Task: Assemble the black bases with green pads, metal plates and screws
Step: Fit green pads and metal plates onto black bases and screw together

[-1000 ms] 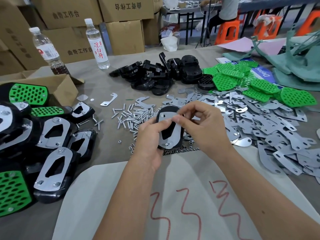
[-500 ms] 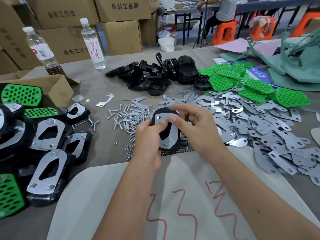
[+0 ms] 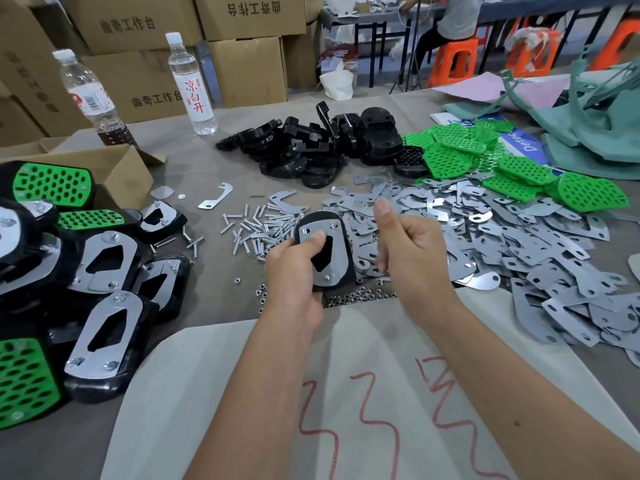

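Note:
My left hand grips a black base with a metal plate on top, thumb pressing the plate's left side. One screw head shows at the plate's upper right. My right hand hovers just right of the base, off it, fingers curled, thumb pointing up, nothing visible in it. Loose screws lie left of the base and small nuts below it. Bare black bases are heaped at the back, green pads at the back right, and metal plates spread to the right.
Several finished assemblies are stacked at the left by an open cardboard box. Two water bottles stand at the back left. A white cloth with red marks lies under my forearms. Green fabric is piled at the far right.
My right hand has lifted off the plate's top and drawn back to the right, thumb raised. My left hand still holds the base, now with its thumb on the plate.

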Tool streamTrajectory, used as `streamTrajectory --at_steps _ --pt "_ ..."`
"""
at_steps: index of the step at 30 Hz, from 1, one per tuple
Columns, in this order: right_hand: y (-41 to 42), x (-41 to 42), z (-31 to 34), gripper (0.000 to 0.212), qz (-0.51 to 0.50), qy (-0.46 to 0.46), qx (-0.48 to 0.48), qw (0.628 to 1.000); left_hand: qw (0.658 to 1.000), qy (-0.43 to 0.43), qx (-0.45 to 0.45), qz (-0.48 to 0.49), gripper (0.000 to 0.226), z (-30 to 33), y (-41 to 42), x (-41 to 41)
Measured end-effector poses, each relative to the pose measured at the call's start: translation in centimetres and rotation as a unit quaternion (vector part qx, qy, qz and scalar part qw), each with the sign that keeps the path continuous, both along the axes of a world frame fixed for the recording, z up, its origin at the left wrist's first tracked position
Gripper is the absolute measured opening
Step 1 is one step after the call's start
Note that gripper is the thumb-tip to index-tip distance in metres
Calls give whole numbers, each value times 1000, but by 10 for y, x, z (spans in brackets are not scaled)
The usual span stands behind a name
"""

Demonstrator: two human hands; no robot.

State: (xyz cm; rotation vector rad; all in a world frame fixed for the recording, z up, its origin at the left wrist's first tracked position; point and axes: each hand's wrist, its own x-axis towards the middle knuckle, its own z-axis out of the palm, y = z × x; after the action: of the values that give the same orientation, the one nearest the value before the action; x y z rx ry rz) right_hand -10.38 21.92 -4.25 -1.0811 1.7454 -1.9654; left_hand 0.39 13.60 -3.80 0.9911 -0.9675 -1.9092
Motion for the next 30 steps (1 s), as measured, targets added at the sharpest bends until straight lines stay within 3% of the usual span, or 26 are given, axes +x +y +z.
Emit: streamTrajectory --at_steps 4,8,12,16,18,20,23,25,30 --pt "-2 3 4 42 47 12 26 998 1000 -4 -15 0 9 1 2 -1" --pt "1 2 2 71 21 3 0 1000 1000 -8 -3 12 10 2 1 1" --pt "1 4 5 46 41 26 21 999 1000 -10 -12 10 8 3 3 0" --pt "3 4 7 73 39 39 26 998 999 5 6 39 7 8 2 3" --pt "6 -5 5 68 54 78 42 995 998 25 12 64 8 12 -3 8" --pt "8 -15 3 45 81 175 114 975 996 32 7 82 10 15 -8 13" --pt "9 -26 6 9 112 322 235 911 995 40 -3 97 11 15 -14 20" --pt "11 -30 8 10 117 354 282 884 994 40 1 98 15 14 -17 22" --pt "10 -26 10 13 111 378 319 862 998 7 3 65 11 11 -15 20"
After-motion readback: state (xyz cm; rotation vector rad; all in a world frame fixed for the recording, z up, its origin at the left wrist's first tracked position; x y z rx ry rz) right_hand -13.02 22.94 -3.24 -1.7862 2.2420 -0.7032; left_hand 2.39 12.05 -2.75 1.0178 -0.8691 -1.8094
